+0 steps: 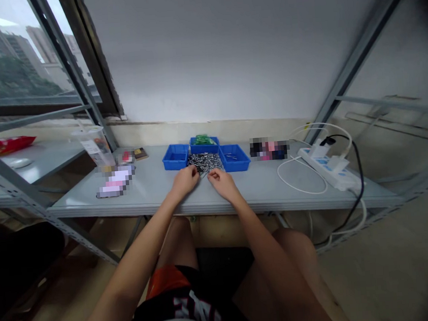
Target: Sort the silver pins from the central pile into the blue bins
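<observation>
Pale wall point(206, 57) is seen across the upper middle, above a grey metal table point(149, 185). At centre, a heap of small black and silver metal pieces point(210, 162) is bordered by three blue plastic trays point(237, 167). Along its near edge, pieces are apparently being sorted through by left hand point(185, 180) and right hand point(221, 182), fingertips drawn together; whether anything is pinched cannot be told. Fine fingertip control is called for.

The trays point(235, 165) are blue, the tabletop point(145, 183) grey, the power strip point(331, 173) white.
</observation>
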### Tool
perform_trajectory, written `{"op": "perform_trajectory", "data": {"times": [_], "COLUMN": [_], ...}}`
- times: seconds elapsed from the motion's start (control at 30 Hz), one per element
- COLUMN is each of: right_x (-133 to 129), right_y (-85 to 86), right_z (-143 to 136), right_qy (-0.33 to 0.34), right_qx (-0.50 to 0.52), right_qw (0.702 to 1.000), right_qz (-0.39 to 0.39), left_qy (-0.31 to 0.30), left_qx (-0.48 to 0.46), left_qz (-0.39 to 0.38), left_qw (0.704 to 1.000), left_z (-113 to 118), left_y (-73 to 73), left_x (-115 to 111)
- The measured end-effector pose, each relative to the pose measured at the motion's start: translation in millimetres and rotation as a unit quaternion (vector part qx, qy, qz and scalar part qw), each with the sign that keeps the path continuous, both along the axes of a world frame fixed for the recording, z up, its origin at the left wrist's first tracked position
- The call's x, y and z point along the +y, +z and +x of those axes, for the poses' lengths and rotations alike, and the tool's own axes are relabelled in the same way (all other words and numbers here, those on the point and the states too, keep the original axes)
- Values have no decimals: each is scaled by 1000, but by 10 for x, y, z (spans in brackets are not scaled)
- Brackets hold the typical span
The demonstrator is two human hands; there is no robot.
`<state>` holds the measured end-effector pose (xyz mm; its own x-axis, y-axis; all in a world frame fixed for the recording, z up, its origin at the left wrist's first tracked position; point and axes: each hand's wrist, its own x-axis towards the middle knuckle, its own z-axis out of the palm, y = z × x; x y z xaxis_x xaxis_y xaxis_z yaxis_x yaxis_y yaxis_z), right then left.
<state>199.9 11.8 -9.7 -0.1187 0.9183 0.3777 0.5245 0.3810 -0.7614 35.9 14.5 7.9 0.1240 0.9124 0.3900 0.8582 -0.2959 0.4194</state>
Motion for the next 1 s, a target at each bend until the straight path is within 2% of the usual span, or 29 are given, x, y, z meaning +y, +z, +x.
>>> {"op": "perform_trajectory", "data": {"times": [0.2,0.33,0.43,0.53,0.73,1.0], "right_x": [-6,-8,-11,-17,-53,-95], "right_y": [3,-8,-21,-29,-10,32], "right_z": [-4,-2,-3,-4,-1,-10], "right_qy": [2,32,82,100,133,177], "right_qx": [-7,-11,-27,-40,-21,-27], "right_qw": [1000,999,995,992,990,983], "right_qz": [2,23,48,58,47,47], "left_qy": [-114,-190,-228,-264,-275,-272], "left_qx": [-154,-208,-240,-260,-268,-278], "left_qz": [-19,-66,-89,-107,-135,-156], "left_qw": [981,957,939,923,913,908], "left_z": [-178,-260,-277,-274,-267,-280], "left_y": [-24,-29,-15,10,68,67], "left_x": [-64,-153,-185,-208,-275,-251]}}
